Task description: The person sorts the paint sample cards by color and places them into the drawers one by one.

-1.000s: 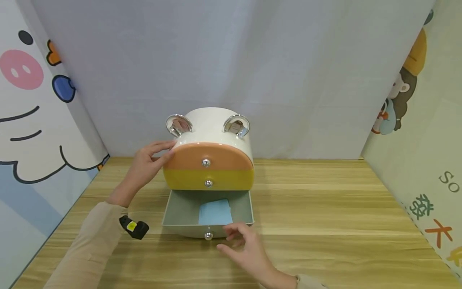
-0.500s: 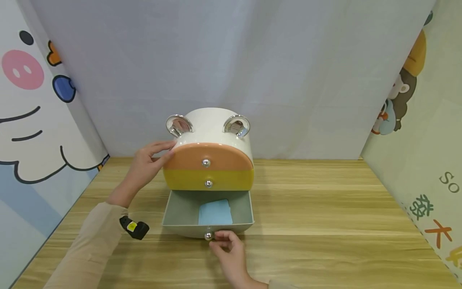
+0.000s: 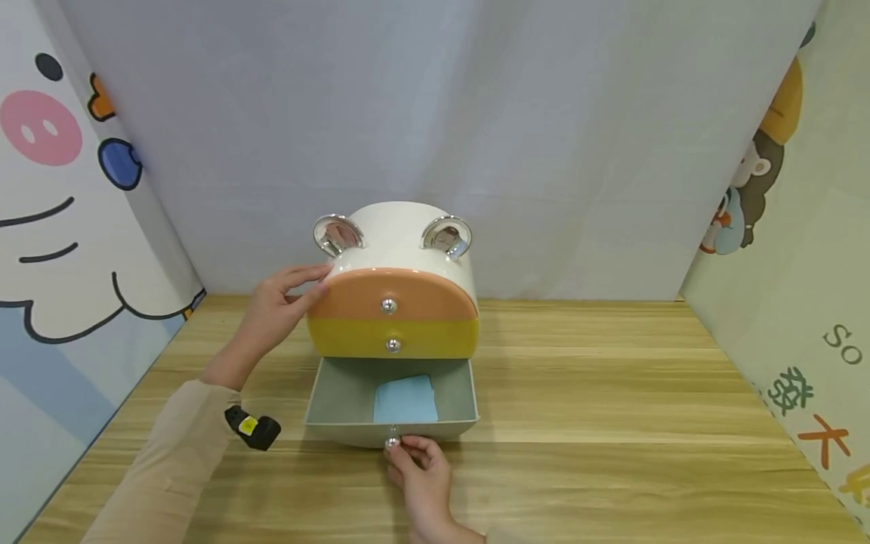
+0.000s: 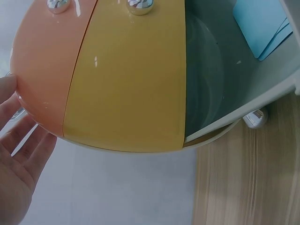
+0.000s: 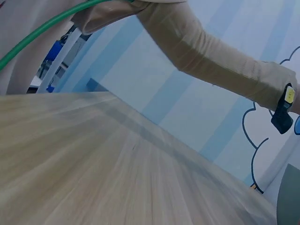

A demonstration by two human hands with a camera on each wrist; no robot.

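Note:
A small drawer cabinet (image 3: 401,234) with a white domed body and two silvery ears stands on the table. Its orange top drawer (image 3: 353,296) and yellow middle drawer (image 3: 353,338) are closed. The grey-green bottom drawer (image 3: 340,397) is pulled out, with light blue paper-like sheets (image 3: 406,399) lying inside. My left hand (image 3: 275,306) rests on the cabinet's left side, fingers extended along it and thumb by the orange drawer's edge. At the bottom drawer's front, my right hand (image 3: 428,483) pinches the silvery round knob (image 3: 392,443), partly covering it. The right wrist view does not show that hand.
The wood-grain table (image 3: 598,423) reaches to a pale curtain (image 3: 578,151) behind the cabinet. Printed side panels stand at left (image 3: 81,227) and right (image 3: 782,302). A black wrist camera (image 3: 253,428) sits on my left wrist.
My right hand has moved left along the bottom drawer's front to its knob and now pinches it. The left hand and the drawers have stayed where they were.

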